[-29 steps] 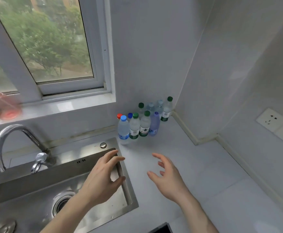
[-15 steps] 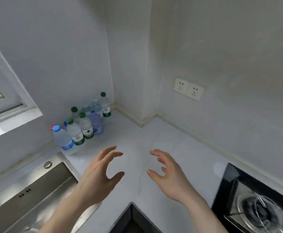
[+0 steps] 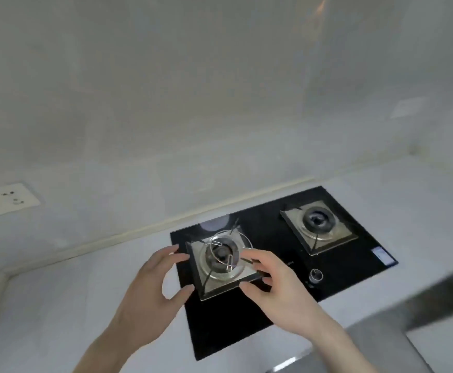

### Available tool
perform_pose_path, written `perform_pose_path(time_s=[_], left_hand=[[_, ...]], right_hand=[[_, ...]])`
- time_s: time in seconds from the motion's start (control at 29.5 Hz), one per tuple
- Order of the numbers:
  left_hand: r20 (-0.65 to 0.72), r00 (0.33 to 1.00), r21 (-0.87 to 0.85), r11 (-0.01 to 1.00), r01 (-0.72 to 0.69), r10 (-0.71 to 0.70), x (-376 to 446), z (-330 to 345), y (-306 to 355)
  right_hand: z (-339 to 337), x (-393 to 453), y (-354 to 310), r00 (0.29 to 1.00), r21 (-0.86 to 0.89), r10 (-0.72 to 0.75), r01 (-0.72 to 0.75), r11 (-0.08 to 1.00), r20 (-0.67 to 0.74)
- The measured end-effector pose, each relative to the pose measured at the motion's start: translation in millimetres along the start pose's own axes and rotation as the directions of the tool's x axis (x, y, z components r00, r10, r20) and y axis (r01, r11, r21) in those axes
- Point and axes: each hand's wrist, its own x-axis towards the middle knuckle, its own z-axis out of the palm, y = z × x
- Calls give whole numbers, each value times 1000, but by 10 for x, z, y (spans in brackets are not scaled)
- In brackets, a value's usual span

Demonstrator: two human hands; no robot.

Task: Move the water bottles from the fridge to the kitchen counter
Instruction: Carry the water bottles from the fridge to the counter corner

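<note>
Both hands are raised in front of the person and carry nothing. The left hand (image 3: 158,285) is loosely spread, thumb apart from the fingers, over the pale kitchen counter (image 3: 58,305) at the near left edge of the black gas hob (image 3: 271,265). The right hand (image 3: 279,288) is likewise relaxed and half-curled, gripping nothing, above the hob's near burner (image 3: 221,261); whether either hand touches the hob cannot be told.

Farther right on the hob lie a control knob (image 3: 316,275) and the second burner (image 3: 319,221). Beyond them the counter meets the wall, with a socket plate (image 3: 5,200) at far left.

No water bottle and no fridge is in view. In my judgement the step in hand is the empty-handed walk to the fridge for more bottles.

To do it well:
- keep both hands free and clear of the burner grate while passing;
- take each bottle by the body, upright, one per hand;
- set each down on bare counter, well away from the hob.
</note>
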Motion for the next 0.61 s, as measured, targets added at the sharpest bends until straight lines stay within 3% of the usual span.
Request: perform_pose_path(time_s=[0.14,0.17,0.2,0.3,0.34,0.47,0.54,0.61], left_hand=[[106,977,-68,982,-177,184,407,290,400],[185,930,-67,948,-311,318,635,574,799],[241,899,-56,930,-364,366,722,755,969],[291,825,-102,873,-477,484,930,1045,1574],[301,771,-135,826,-548,561,1035,1335,1950],[317,706,-214,773,-597,633,1155,1832,2821],[325,642,-252,718,-649,695,1205,2295,3368],[323,640,-250,715,-652,697,1232,2427,3614]], right_hand=[[-515,-414,135,978,-51,85,-96,994,-188],[-865,-695,249,935,-8,104,-114,993,-338],[-1036,-875,303,900,18,126,-131,991,-417],[-1470,-1164,531,835,24,162,-176,984,-527],[-1770,-1371,664,785,52,177,-183,982,-594],[-2487,-1658,981,707,48,179,-202,978,-684],[-2962,-1930,1242,655,44,163,-194,980,-738],[-3191,-1982,1338,643,59,168,-188,981,-748]])
